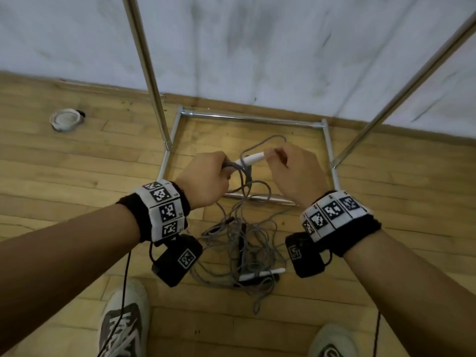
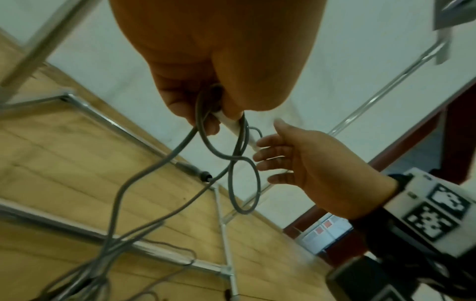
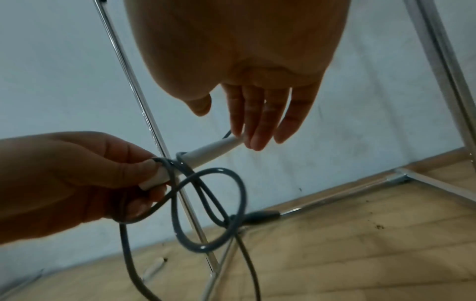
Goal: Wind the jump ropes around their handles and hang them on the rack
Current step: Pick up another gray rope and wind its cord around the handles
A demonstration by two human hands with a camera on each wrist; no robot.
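My left hand grips one end of a white jump-rope handle together with a turn of the grey rope. In the right wrist view the rope forms loose loops under the handle and crosses it near my left thumb. My right hand has straight fingers, whose tips touch the handle's free end; the thumb stands apart. More grey rope lies tangled on the floor with another white handle. The metal rack stands right in front of me.
Two slanted rack poles rise on either side of my hands. The base frame lies on the wooden floor against a white wall. A roll of tape sits far left. My shoes are below the rope pile.
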